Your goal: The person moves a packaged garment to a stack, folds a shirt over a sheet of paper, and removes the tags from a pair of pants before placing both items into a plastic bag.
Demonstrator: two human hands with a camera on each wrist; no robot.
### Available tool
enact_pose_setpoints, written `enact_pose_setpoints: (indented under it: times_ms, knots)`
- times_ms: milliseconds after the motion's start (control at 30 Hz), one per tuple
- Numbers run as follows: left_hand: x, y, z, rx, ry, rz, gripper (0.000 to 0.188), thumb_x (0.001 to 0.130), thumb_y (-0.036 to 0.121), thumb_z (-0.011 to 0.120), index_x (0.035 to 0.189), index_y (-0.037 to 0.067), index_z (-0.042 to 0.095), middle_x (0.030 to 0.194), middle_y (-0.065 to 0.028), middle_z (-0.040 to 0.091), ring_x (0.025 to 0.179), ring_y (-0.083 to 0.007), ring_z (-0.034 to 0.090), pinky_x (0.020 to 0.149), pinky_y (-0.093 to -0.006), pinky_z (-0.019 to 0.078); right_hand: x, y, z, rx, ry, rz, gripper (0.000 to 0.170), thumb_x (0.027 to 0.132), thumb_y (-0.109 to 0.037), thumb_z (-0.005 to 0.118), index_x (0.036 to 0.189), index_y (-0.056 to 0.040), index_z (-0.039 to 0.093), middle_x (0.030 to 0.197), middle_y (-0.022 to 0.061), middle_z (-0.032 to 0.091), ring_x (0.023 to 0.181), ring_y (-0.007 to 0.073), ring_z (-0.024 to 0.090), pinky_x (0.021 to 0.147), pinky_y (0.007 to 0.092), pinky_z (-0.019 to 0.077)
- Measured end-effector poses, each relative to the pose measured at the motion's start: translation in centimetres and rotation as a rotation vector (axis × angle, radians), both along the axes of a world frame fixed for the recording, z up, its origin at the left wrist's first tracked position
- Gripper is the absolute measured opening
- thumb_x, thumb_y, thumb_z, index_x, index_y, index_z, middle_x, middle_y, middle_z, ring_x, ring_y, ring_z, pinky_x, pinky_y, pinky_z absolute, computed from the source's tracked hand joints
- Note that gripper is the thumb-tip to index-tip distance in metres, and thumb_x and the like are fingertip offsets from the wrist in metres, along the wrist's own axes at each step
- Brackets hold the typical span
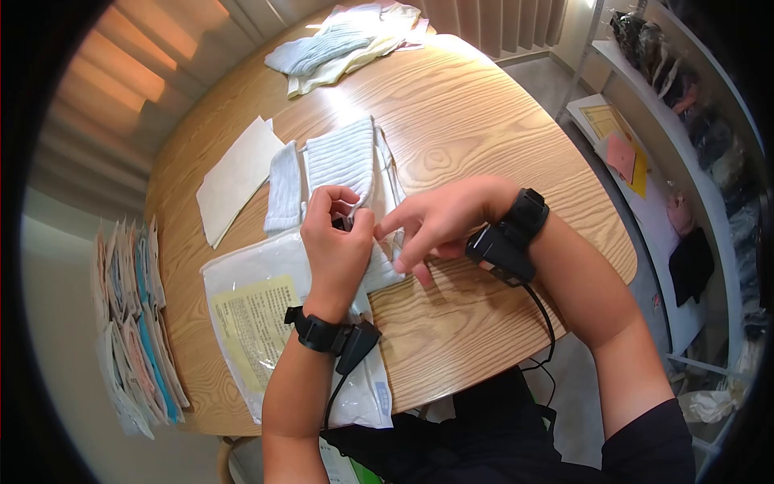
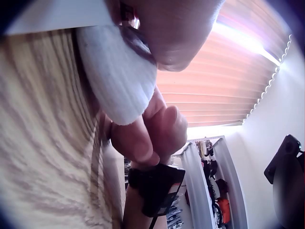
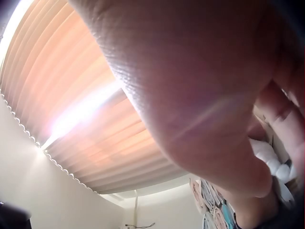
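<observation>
A pale blue-white ribbed knit garment (image 1: 342,158) lies folded on the table, its near end under both hands. My left hand (image 1: 339,256) has its fingers curled at the garment's edge; a small dark thing (image 1: 343,221) shows between fingers and thumb, and I cannot tell its kind. From the right, my right hand (image 1: 451,218) reaches in with finger and thumb spread over the garment's near corner, close to the left fingertips. In the left wrist view, a rounded white fold (image 2: 116,78) hangs in front of the right hand's fingers (image 2: 138,140).
A clear plastic bag with a yellow printed label (image 1: 258,323) lies under my left forearm. White sheets (image 1: 235,181) lie left of the garment. More folded clothes (image 1: 347,44) are piled at the table's far end. Packed items (image 1: 133,323) hang at left; a shelf (image 1: 645,210) stands at right.
</observation>
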State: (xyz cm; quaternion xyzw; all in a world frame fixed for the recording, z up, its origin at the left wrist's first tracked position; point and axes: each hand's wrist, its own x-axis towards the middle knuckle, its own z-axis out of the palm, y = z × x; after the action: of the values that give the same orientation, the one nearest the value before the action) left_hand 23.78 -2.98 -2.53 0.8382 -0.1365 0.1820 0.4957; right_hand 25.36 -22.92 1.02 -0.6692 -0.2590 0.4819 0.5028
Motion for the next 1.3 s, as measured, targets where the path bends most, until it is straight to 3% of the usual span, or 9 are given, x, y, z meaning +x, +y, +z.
enact_pose_setpoints:
  times_ms: [167,233,333,400,467,667,867,1067,1300]
  knots:
    - [-0.2,-0.1,0.6,-0.087,0.146,-0.069,0.015,0.077,0.003,0.065,0.091,0.002,0.062,0.076,-0.0047,0.060,0.067,-0.0124,0.055,0.064,-0.0287,0.0450,3.3,0.0,-3.4,0.140,-0.041,-0.381,0.054,0.086,-0.022,0.067,0.134,-0.0003,0.054,0.084,0.0044,0.068,0.060,0.0060,0.056,0.053,0.0193,0.0462]
    - [-0.2,0.3,0.5,0.120,0.070,-0.044,0.019,0.078,0.006,0.066,0.097,0.003,0.064,0.086,-0.0067,0.062,0.078,-0.0159,0.057,0.072,-0.0310,0.0460,3.7,-0.2,-3.7,0.431,0.033,-0.883,0.056,0.085,-0.015,0.067,0.135,-0.0002,0.048,0.107,0.0070,0.060,0.095,0.0100,0.059,0.084,0.0247,0.0516]
    - [0.1,0.1,-0.1,0.444,-0.160,0.043,0.027,0.079,0.010,0.067,0.106,0.005,0.066,0.106,-0.0119,0.062,0.100,-0.0249,0.057,0.089,-0.0377,0.0443,3.5,-0.4,-3.4,0.688,0.164,-0.864,0.069,0.082,-0.015,0.067,0.142,-0.0006,0.037,0.129,0.0097,0.046,0.121,0.0160,0.046,0.108,0.0324,0.0384]
    - [-0.2,-0.2,-0.1,0.537,-0.201,0.122,0.038,0.078,0.013,0.068,0.116,0.007,0.065,0.132,-0.0182,0.054,0.124,-0.0360,0.048,0.107,-0.0466,0.0339,3.4,0.0,-3.5,0.732,0.198,-0.850,0.075,0.082,-0.016,0.068,0.145,-0.0003,0.030,0.133,0.0104,0.043,0.125,0.0178,0.043,0.111,0.0353,0.0351]
    - [0.2,0.1,-0.7,0.552,-0.221,0.113,0.040,0.079,0.014,0.067,0.118,0.006,0.064,0.133,-0.0188,0.054,0.125,-0.0361,0.048,0.107,-0.0468,0.0344,3.0,0.3,-3.2,0.776,0.233,-0.835,0.082,0.081,-0.016,0.068,0.148,0.0000,0.024,0.136,0.0110,0.039,0.129,0.0195,0.040,0.113,0.0383,0.0318]
    - [0.4,0.4,-1.0,0.458,-0.144,0.026,0.041,0.081,0.017,0.066,0.120,0.004,0.064,0.136,-0.0205,0.052,0.131,-0.0389,0.043,0.110,-0.0511,0.0308,2.6,-0.1,-2.5,0.788,0.354,-0.785,0.070,0.082,-0.019,0.069,0.139,0.0001,0.034,0.140,0.0132,0.037,0.134,0.0225,0.039,0.108,0.0445,0.0397]
    - [0.5,0.4,-0.6,0.360,-0.136,-0.019,0.038,0.082,0.014,0.064,0.118,0.003,0.064,0.132,-0.0201,0.055,0.127,-0.0377,0.048,0.108,-0.0478,0.0350,2.6,-0.2,-2.8,0.643,0.412,-0.739,0.034,0.088,-0.024,0.068,0.112,-0.0045,0.053,0.116,0.0080,0.056,0.107,0.0180,0.060,0.088,0.0326,0.0530]
    - [-0.3,0.1,0.3,0.211,-0.117,-0.077,0.034,0.079,0.006,0.061,0.113,0.002,0.064,0.126,-0.0180,0.060,0.118,-0.0349,0.054,0.101,-0.0430,0.0425,2.3,1.0,-2.6,0.139,-0.031,-0.687,0.042,0.089,-0.038,0.070,0.110,-0.0023,0.060,0.082,0.0019,0.059,0.056,0.0056,0.054,0.046,0.0187,0.0449]
    - [-0.8,0.0,1.1,0.046,-0.011,-0.102,0.035,0.076,0.003,0.058,0.111,0.003,0.063,0.121,-0.0133,0.062,0.116,-0.0324,0.053,0.102,-0.0420,0.0391,1.4,1.8,-2.9,0.155,-0.323,-0.691,0.041,0.090,-0.030,0.067,0.115,0.0007,0.059,0.084,0.0022,0.060,0.060,0.0051,0.054,0.047,0.0211,0.0449]
